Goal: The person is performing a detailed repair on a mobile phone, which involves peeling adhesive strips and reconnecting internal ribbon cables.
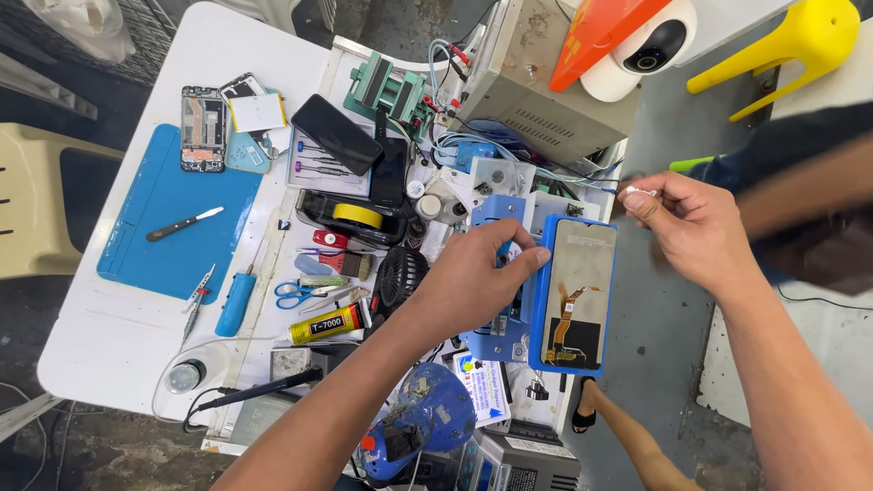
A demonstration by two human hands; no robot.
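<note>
Blue-framed phone screen [576,293] lies lengthwise, away from wearer.

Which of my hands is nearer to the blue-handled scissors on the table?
Left. Your left hand rests on the blue fixture, a short way right of the scissors. Your right hand is raised farther right, beyond the phone screen panel, pinching something small.

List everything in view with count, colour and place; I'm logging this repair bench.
phone screen panel: 1, tan back, in blue frame, centre
blue frame: 1, blue, bench centre
work mat: 1, blue, left
knife: 1, black handle, on mat
opened phone: 1, dark, mat's top edge
scissors: 1, blue handles, middle
glue tube: 1, yellow-black, middle
tape roll: 1, yellow, middle
left hand: touching the frame
right hand: pinching small white piece
</note>
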